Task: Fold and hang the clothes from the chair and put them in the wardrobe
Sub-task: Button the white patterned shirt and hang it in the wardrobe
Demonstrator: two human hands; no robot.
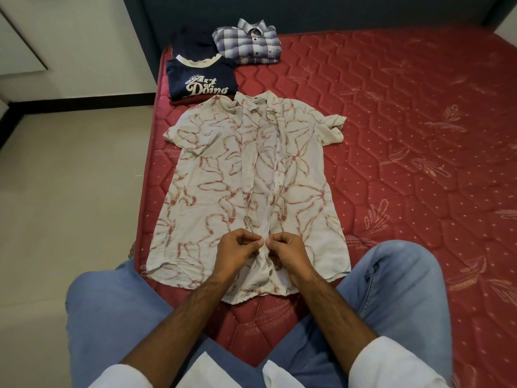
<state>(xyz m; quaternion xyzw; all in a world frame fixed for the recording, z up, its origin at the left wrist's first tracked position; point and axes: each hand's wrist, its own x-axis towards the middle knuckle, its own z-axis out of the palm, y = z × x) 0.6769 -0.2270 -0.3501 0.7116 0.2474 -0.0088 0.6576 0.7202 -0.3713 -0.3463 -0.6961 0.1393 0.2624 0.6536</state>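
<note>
A white short-sleeved shirt with a red floral print [223, 175] lies spread flat, front up, on the red mattress [405, 141], collar away from me. My left hand [237, 252] and my right hand [291, 252] meet at the button placket near the hem. Each pinches one edge of the placket between thumb and fingers. A folded navy T-shirt with white lettering [200, 79] lies beyond the collar. A folded blue plaid shirt [249, 43] lies further back.
My knees in light blue jeans [397, 289] frame the shirt's hem at the mattress edge. Beige floor [72, 177] lies left of the bed. A dark blue headboard [307, 12] stands behind, with a white wall at the left.
</note>
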